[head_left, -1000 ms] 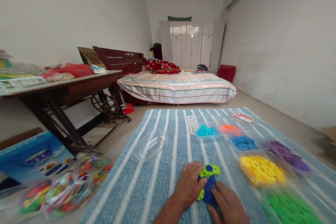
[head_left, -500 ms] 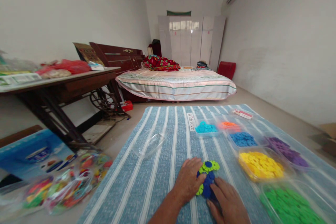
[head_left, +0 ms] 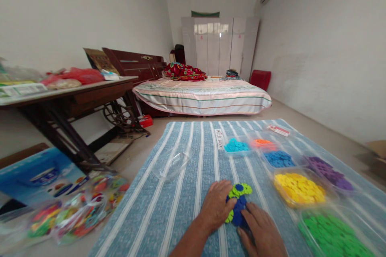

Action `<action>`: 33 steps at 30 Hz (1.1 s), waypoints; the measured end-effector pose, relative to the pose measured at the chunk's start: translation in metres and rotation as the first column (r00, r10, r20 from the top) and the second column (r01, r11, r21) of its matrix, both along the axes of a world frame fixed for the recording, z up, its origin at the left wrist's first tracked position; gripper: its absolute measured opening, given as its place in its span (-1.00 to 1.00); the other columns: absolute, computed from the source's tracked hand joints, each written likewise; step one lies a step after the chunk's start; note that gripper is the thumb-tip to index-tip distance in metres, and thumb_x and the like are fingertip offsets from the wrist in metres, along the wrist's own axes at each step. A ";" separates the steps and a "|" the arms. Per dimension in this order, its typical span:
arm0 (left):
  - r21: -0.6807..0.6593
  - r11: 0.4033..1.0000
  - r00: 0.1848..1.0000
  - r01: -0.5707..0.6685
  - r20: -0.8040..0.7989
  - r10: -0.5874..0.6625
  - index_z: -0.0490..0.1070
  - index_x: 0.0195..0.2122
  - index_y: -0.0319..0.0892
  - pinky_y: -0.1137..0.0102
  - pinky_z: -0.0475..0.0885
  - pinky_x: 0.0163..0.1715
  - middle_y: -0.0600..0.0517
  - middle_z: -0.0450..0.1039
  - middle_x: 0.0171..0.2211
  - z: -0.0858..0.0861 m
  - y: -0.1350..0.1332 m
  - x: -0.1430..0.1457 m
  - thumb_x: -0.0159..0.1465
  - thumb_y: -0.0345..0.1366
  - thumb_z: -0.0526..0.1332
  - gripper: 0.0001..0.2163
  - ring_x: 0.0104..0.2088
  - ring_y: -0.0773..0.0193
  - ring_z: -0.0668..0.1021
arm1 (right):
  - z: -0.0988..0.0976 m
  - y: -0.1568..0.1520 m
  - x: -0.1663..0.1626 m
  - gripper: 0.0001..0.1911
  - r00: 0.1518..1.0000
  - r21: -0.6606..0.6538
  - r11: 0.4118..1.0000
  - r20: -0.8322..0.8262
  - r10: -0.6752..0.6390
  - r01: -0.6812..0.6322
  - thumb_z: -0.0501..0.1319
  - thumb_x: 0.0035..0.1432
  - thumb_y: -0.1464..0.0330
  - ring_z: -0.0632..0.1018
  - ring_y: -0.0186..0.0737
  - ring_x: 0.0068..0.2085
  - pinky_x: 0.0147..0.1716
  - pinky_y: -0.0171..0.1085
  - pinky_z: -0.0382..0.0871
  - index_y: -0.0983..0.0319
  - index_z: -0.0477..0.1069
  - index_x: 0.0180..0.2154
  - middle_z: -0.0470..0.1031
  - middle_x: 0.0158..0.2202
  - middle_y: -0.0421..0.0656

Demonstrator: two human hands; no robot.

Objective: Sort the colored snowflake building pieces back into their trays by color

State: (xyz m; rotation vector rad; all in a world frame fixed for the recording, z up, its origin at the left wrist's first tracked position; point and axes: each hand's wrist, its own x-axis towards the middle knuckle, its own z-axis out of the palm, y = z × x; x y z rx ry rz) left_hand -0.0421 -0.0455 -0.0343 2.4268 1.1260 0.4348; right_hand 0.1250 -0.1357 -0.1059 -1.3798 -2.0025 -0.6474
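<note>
A small cluster of joined green and dark blue plastic discs [head_left: 239,202] lies on the blue striped mat [head_left: 187,209]. My left hand [head_left: 216,208] rests on its left side, fingers curved over the discs and thumb against the blue ones. My right hand [head_left: 261,235] presses the cluster's lower right edge with closed fingertips. Both hands hold the cluster against the mat.
Clear trays of discs stand to the right: green [head_left: 328,235], yellow [head_left: 299,189], purple [head_left: 330,172], blue [head_left: 279,159], orange [head_left: 263,143], turquoise [head_left: 237,145]. An empty clear tray [head_left: 172,163] lies left of centre. Bags of mixed discs [head_left: 75,213] sit on the floor at left, a dark wooden table [head_left: 75,100] behind them, a bed [head_left: 202,98] beyond the mat.
The view has shifted slightly. Both hands have stayed on the disc cluster with only small finger movement.
</note>
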 end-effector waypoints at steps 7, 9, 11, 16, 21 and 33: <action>0.006 1.000 1.000 0.002 0.003 -0.002 0.28 0.11 -0.10 0.04 0.07 0.21 -0.06 0.29 0.15 0.000 0.001 0.000 0.25 -0.22 0.11 -0.61 0.19 0.12 0.27 | 0.000 0.000 0.007 -0.64 0.999 -0.025 1.000 0.044 0.006 -0.005 0.16 0.12 0.18 0.52 -0.06 -0.11 -0.23 -0.16 0.46 0.21 0.40 -0.08 0.48 -0.07 -0.01; 0.006 1.000 1.000 0.000 0.004 0.000 0.28 0.11 -0.11 0.04 0.07 0.21 -0.06 0.29 0.15 0.000 0.001 0.000 0.25 -0.22 0.11 -0.61 0.19 0.12 0.27 | 0.000 0.000 0.007 -0.63 0.999 -0.022 1.000 0.039 0.013 -0.012 0.17 0.11 0.18 0.52 -0.05 -0.11 -0.23 -0.16 0.46 0.21 0.40 -0.07 0.48 -0.07 -0.01; 0.006 1.000 1.000 -0.001 0.002 0.001 0.28 0.11 -0.12 0.04 0.07 0.22 -0.06 0.29 0.16 0.000 0.001 0.000 0.25 -0.23 0.11 -0.61 0.19 0.12 0.27 | 0.000 -0.001 0.007 -0.63 0.999 -0.022 1.000 0.041 0.023 -0.022 0.19 0.10 0.19 0.52 -0.05 -0.11 -0.23 -0.17 0.46 0.21 0.39 -0.07 0.48 -0.07 -0.01; 0.006 1.000 1.000 0.007 -0.005 -0.007 0.28 0.11 -0.12 0.06 0.06 0.22 -0.06 0.28 0.16 0.000 0.000 0.000 0.25 -0.22 0.10 -0.61 0.20 0.14 0.26 | 0.002 -0.002 0.004 -0.63 1.000 -0.031 0.999 0.015 0.020 -0.020 0.18 0.10 0.21 0.52 -0.05 -0.10 -0.23 -0.15 0.46 0.22 0.38 -0.06 0.47 -0.07 -0.01; -0.002 1.000 1.000 0.007 0.003 -0.007 0.28 0.11 -0.12 0.05 0.05 0.22 -0.06 0.27 0.17 0.001 0.001 0.000 0.25 -0.21 0.10 -0.61 0.20 0.14 0.26 | 0.008 -0.006 -0.006 -0.67 0.997 -0.069 0.997 -0.062 -0.044 0.040 0.12 0.13 0.24 0.50 0.00 -0.08 -0.18 -0.07 0.44 0.24 0.37 -0.08 0.46 -0.07 0.03; 0.021 1.000 0.999 0.012 0.032 -0.013 0.29 0.09 -0.10 0.05 0.07 0.21 -0.06 0.30 0.14 0.001 0.001 0.001 0.25 -0.22 0.10 -0.63 0.19 0.12 0.28 | 0.012 -0.006 -0.009 -0.69 0.992 -0.086 0.996 -0.116 -0.046 0.036 0.10 0.14 0.26 0.49 -0.01 -0.07 -0.15 -0.07 0.42 0.22 0.37 -0.09 0.45 -0.06 0.01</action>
